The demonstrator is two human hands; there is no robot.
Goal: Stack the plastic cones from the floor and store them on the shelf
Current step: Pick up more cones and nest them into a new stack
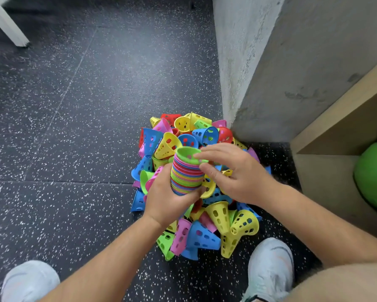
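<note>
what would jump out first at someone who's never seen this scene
The bright heap of plastic cones on the dark speckled floor, piled against the corner of a grey concrete pillar. Above it, the left hand grips a tall nested stack while the right hand pinches the rim of its green top cone. At the right edge a green ball sits in a wooden shelf.

Cone stack (186, 177) over the loose cones (205, 236) heaped on the floor (74, 127) before the wall corner (237, 62); shelf (327, 177) (ball (375, 175) inside) at right.
</note>
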